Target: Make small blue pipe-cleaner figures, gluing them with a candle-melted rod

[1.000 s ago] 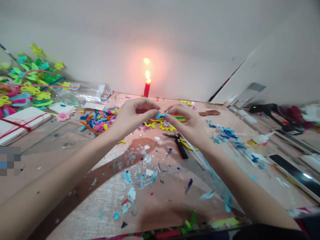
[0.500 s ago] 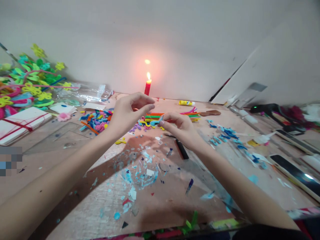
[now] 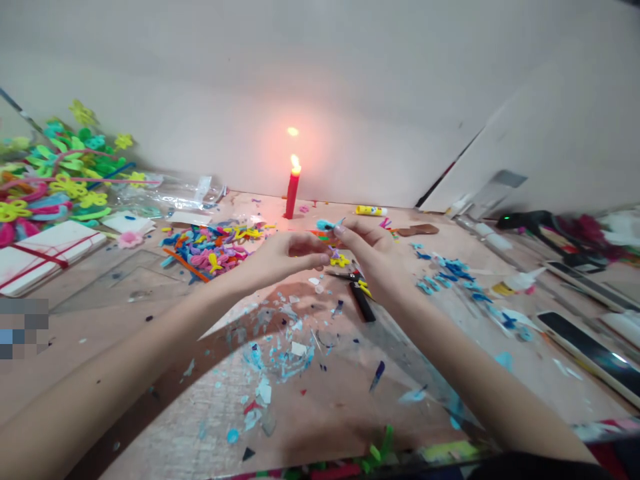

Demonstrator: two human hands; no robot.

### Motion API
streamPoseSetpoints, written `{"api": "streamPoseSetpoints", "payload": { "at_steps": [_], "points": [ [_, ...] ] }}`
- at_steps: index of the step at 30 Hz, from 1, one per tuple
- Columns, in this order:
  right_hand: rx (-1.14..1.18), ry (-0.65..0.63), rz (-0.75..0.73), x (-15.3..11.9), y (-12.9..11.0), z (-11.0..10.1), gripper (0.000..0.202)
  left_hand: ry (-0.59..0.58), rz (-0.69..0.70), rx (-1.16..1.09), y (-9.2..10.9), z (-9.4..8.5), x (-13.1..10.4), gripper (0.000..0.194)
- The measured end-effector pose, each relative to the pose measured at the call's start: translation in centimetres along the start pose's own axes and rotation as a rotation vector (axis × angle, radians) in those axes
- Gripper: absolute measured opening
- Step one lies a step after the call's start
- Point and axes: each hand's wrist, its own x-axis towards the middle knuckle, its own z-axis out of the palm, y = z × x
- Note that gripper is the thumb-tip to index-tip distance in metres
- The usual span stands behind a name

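Observation:
A light blue fuzzy piece (image 3: 327, 225), like bent pipe cleaner, is pinched between the thumb and fingertips of my right hand (image 3: 373, 250). Just left of it, my left hand (image 3: 295, 255) curves with thumb and index finger slightly apart, and I see nothing between them. Behind both hands a lit red candle (image 3: 292, 195) stands upright. A yellow flower-like piece (image 3: 340, 261) lies below the gap between the hands. Under my right hand are dark-handled pliers or cutters (image 3: 363, 303), partly hidden.
Cut pipe-cleaner pieces (image 3: 225, 252) lie heaped at left, near a white box (image 3: 50, 253) and colourful fuzzy flowers (image 3: 65, 167). Blue pieces (image 3: 453, 270), a glue bottle (image 3: 517, 283) and a phone (image 3: 590, 350) are at right. Scraps litter the front; a yellow glue stick (image 3: 371, 210) lies behind.
My left hand has moved down and right from beside the candle, towards my right hand. My right hand has risen slightly with the blue piece. More of the candle shows.

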Motion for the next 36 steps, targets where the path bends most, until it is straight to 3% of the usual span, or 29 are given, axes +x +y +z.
{"api": "streamPoseSetpoints", "payload": {
  "at_steps": [4, 7, 14, 22, 36],
  "points": [
    [-0.024, 0.051, -0.026, 0.0, -0.2, 0.0, 0.016, 0.178, 0.060, -0.108, 0.4, 1.1, -0.1, 0.019],
    [-0.038, 0.084, -0.040, -0.1, -0.3, 0.0, 0.016, 0.224, 0.102, -0.125, 1.3, 1.3, -0.3, 0.009],
    [-0.049, 0.146, -0.007, -0.3, -0.4, 0.1, 0.016, 0.217, 0.076, -0.056, 1.9, 1.0, -0.6, 0.011],
    [-0.050, 0.187, -0.038, -0.3, 0.0, 0.1, 0.017, 0.225, 0.012, -0.154, 2.3, 1.0, -0.6, 0.009],
    [-0.091, 0.144, -0.080, -0.7, -0.4, 0.7, 0.018, 0.230, 0.034, -0.095, 1.6, 1.3, -0.4, 0.017]
  ]
}}
